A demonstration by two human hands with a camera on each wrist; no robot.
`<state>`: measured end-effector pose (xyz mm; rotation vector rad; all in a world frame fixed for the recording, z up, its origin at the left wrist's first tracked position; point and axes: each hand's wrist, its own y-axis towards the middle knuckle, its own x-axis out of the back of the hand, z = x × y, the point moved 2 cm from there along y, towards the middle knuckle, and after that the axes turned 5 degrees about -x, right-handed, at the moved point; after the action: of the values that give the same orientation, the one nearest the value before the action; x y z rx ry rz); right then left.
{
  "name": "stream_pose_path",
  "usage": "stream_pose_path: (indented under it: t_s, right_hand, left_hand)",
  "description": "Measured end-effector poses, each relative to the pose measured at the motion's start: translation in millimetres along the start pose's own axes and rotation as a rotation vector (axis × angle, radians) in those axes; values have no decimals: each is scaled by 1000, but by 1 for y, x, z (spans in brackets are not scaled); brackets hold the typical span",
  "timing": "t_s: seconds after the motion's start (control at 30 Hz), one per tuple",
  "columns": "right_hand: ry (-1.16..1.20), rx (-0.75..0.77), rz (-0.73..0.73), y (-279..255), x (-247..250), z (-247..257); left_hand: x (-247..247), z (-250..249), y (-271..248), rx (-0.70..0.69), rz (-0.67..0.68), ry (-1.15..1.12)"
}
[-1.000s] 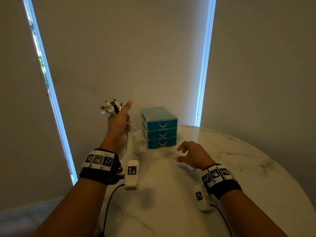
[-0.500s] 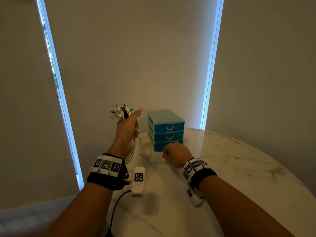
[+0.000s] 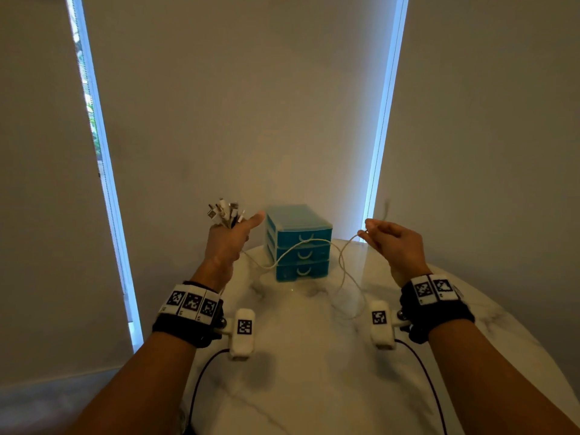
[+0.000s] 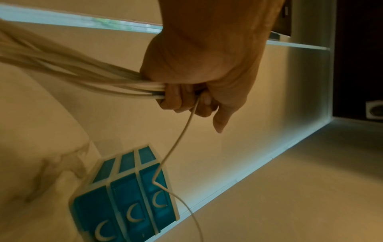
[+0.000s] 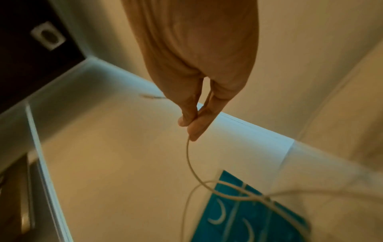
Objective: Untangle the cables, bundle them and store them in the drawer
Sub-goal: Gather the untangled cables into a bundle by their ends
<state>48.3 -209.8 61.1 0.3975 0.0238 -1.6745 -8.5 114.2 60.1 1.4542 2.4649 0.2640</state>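
Observation:
My left hand (image 3: 230, 235) is raised left of the drawer unit and grips a bunch of white cables (image 4: 116, 81), thumb stuck out; their plug ends (image 3: 224, 212) fan out above the fist. One thin white cable (image 3: 301, 244) runs from that fist across the front of the blue drawer unit (image 3: 299, 243) to my right hand (image 3: 375, 235), which pinches it between thumb and fingertips (image 5: 191, 121) in the air on the right. The cable's slack loops down onto the table (image 3: 348, 296). The unit's three drawers (image 4: 132, 212) are closed.
The round white marble table (image 3: 298, 372) stands against a plain wall, its rim curving away on the right. The drawer unit sits at the table's far edge. Bright window strips (image 3: 97, 152) flank the wall panel. The floor (image 3: 37, 400) lies below on the left.
My right hand rose from the tabletop by the drawer unit and swung right, pulling one cable out taut from the bunch. The left hand kept its grip and stayed raised.

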Motion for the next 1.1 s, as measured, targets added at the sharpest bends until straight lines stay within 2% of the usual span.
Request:
stream_pose_path:
  t_s: [0.13,0.3,0.37,0.47,0.6,0.67,0.8,0.93,1.1]
  right_hand:
    - [215,-63,64,-7,2,14]
    - [279,-103,158,-21,-11,14]
    - [257,-113,181,-26,-16,12]
    - [230,-119,208,-32,-16,8]
    - [79,-36,205,-38,-12,4]
    - [-20,6,220,-43,-12,3]
    - [-104,68,281,-52,-16,7]
    - [-223,159,301,-53,-19,11]
    - [-306,190,317,-51,-19,14]
  left_hand:
    - [-21,-1,-18,-91,265,119]
    - [-54,8,-37,-140,537,318]
    - [-64,15,-36,-161,534,410]
    - [-69,31,-21,-202,412,578]
    - [-66,41,-8,-240,339,664]
    - [-67,46,-3,-257,365,715]
    - [-71,51,-2,-205,488,851]
    - [-74,51,-8,-211,537,837]
    - [-75,47,-14,-247,649,764]
